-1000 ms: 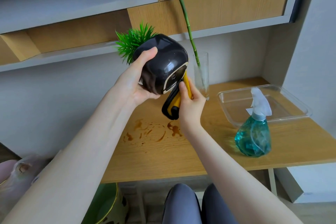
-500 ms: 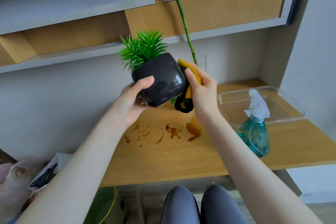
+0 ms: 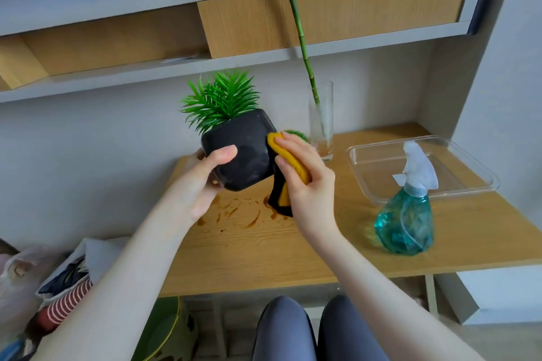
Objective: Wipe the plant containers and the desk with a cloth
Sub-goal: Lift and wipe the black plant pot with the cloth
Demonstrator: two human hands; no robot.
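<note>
My left hand (image 3: 202, 184) grips the black pot (image 3: 240, 152) from below, tilted, above the left of the desk (image 3: 293, 255). My right hand (image 3: 305, 184) pinches the yellow cloth (image 3: 289, 161) against the pot's right face. The glazed pot looks slick and breakable, so I'd keep my thumb across the front and my fingers under the base. The cloth is soft and folds easily. A glass vase (image 3: 321, 126) stands just behind my right hand; open room lies nearer me, above the brown stains (image 3: 237, 214).
</note>
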